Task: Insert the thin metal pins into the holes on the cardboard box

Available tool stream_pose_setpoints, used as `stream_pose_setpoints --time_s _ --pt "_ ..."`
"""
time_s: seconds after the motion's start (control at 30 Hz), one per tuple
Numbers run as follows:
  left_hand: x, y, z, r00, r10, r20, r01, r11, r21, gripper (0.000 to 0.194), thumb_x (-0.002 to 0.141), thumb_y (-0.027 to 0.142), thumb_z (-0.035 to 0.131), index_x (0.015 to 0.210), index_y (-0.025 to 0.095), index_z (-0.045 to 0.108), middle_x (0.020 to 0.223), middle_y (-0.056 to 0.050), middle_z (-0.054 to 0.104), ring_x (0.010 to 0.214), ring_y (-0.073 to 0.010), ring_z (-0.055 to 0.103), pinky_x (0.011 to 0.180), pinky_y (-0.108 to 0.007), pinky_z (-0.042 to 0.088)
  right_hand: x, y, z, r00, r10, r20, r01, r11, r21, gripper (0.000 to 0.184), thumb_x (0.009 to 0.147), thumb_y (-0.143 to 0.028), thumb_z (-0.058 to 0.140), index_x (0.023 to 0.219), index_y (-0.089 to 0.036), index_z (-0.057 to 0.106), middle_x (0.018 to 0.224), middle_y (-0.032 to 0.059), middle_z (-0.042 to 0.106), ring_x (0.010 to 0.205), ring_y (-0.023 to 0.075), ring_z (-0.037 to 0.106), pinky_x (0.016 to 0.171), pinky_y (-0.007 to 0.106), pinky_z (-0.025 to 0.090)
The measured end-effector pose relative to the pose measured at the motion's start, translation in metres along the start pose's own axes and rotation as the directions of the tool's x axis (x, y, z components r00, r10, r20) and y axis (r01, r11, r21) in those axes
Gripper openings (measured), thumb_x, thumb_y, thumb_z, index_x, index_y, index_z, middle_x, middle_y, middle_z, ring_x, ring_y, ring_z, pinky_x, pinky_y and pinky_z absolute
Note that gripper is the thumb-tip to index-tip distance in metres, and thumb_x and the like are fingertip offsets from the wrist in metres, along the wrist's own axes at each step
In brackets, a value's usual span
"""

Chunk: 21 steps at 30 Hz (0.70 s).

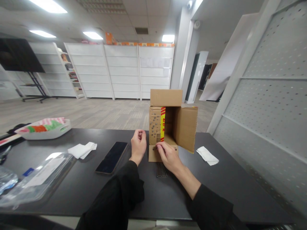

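An open cardboard box (188,129) stands on the table with its flaps spread. Dark round heads, like those of nails, dot its left flap (151,135); a few more show on the lower flap (152,156). My right hand (169,156) is over that lower flap, thumb and fingers pinched together near the dark heads; what they hold is too small to make out. Just left of the box, my left hand (138,145) is raised and closed, its fingertips together and their contents hidden. Several thin dark nails (161,171) lie in a row below the lower flap.
A phone (112,157) lies left of my left hand. Crumpled tissues (82,150) and a clear plastic case (44,175) are farther left, with a white basket (48,132) behind. Another tissue (207,155) lies right of the box, near a perforated panel (271,95).
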State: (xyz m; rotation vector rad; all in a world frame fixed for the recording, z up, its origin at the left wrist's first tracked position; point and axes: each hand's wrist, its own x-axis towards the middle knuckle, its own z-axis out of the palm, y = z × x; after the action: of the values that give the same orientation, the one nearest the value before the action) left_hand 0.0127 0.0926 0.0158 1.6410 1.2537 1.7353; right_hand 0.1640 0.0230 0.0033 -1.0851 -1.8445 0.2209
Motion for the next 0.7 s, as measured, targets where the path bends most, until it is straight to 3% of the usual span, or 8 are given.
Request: stream_pose_setpoints --time_s 0.7 --pt "0.0024 -0.0010 0.0002 1.000 -0.013 -0.024 0.011 0.998 -0.058 0.016 0.088 0.034 0.051 0.084 0.019 0.055 0.069 0.002 0.057 0.063 -0.0123 0.053 0.063 -0.023 0.042 -0.0002 0.0003 0.0001 0.999 -0.010 0.032 0.016 0.981 -0.196 0.020 0.100 -0.027 0.041 0.099 -0.021 0.060 0.095 0.0043 0.068 0.091 0.0198 0.060 0.080 0.035 0.034"
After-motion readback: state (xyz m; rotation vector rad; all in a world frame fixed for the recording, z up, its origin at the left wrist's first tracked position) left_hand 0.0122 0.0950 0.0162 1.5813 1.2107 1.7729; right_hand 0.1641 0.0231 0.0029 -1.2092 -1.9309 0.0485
